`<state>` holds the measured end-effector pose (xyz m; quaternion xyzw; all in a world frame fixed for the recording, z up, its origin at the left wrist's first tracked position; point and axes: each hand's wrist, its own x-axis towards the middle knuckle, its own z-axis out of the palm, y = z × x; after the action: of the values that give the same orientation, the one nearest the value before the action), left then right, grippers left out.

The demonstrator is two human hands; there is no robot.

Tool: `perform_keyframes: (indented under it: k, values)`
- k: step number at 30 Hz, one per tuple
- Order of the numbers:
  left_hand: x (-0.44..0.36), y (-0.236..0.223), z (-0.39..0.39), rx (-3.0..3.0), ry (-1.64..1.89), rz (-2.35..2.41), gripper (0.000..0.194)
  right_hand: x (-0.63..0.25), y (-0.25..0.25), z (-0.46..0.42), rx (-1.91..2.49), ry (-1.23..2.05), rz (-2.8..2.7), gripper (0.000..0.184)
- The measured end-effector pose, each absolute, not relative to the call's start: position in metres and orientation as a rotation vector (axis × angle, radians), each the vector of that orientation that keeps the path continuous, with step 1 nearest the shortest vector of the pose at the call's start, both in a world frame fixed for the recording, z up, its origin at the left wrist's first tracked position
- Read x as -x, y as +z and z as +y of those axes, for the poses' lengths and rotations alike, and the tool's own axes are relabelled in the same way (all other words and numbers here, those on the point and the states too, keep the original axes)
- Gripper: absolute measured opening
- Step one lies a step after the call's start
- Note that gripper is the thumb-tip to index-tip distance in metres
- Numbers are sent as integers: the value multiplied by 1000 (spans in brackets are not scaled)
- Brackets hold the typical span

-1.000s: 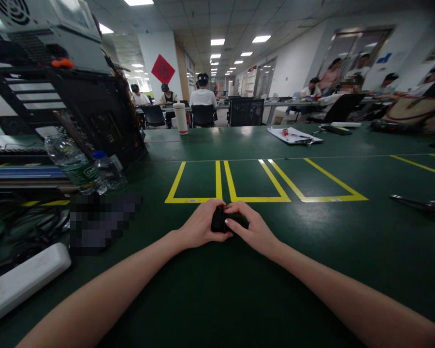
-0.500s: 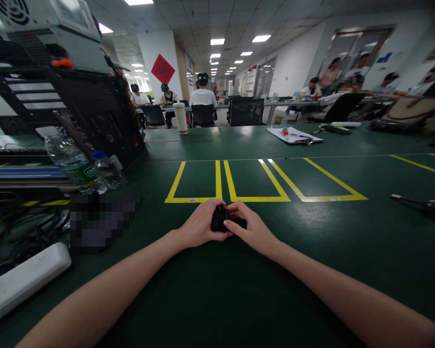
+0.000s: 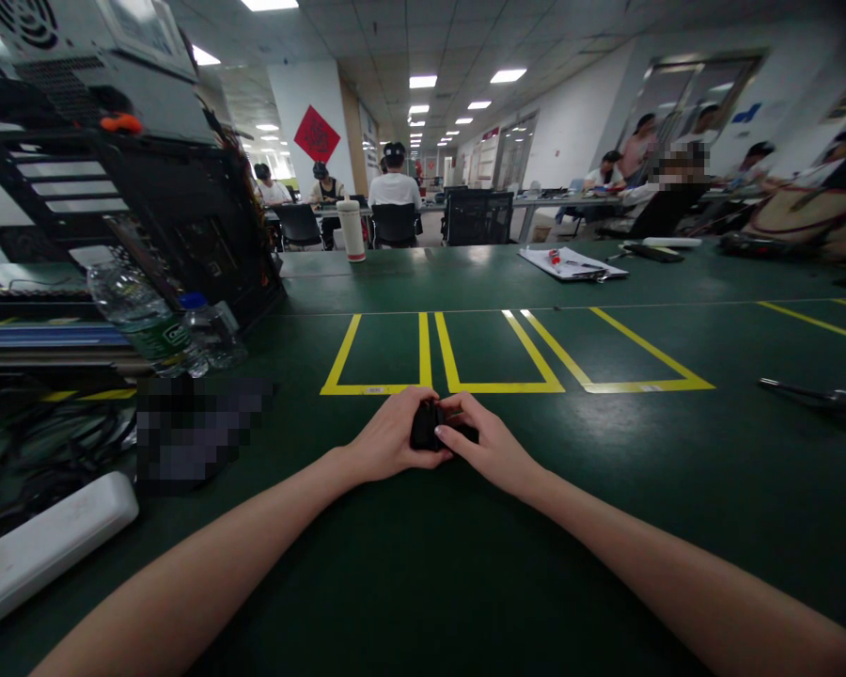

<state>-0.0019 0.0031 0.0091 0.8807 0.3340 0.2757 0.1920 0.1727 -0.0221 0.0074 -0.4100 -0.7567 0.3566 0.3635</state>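
Both of my hands meet around a small, dark, boxy object (image 3: 425, 428) just in front of the yellow tape. My left hand (image 3: 393, 434) is wrapped round its left side, thumb below and fingers over the top. From the right, my right hand (image 3: 485, 440) pinches it between thumb and fingers. A black part of it shows under the right palm. What kind of thing it is I cannot make out, as the fingers cover much of it.
Yellow tape outlines (image 3: 500, 386) mark the green table (image 3: 423, 574). At left are a power strip (image 3: 49, 550), cables, plastic bottles (image 3: 137, 315) and a computer case (image 3: 183, 207). A screwdriver-like tool (image 3: 818, 400) lies right; a cup (image 3: 351, 230) and clipboard (image 3: 571, 264) stand farther back. People sit beyond.
My hands and the black object hold almost the same position. In the background at right, a seated person has shifted slightly.
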Motion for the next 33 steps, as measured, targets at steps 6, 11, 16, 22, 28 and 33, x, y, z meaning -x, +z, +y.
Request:
perform_keyframes:
  k: [6, 11, 16, 22, 28, 33]
  values:
    - [2, 10, 3, -2479, 766, 930, 55, -173, 7, -23, 985, 732, -1975, 18]
    - [2, 8, 3, -2483, 777, 922, 55, -173, 5, -21, 1004, 735, -1955, 21]
    - [2, 7, 4, -2478, 786, 931, 56, -173, 4, -21, 1062, 896, -1951, 23]
    - [1, 11, 2, -2483, 744, 925, 54, -174, 7, -23, 1005, 792, -1976, 19]
    - [1, 11, 2, -2469, 761, 915, 56, -173, 9, -23, 1004, 701, -1973, 19]
    - [2, 9, 3, -2476, 761, 911, 55, -173, 8, -23, 1045, 874, -1939, 23]
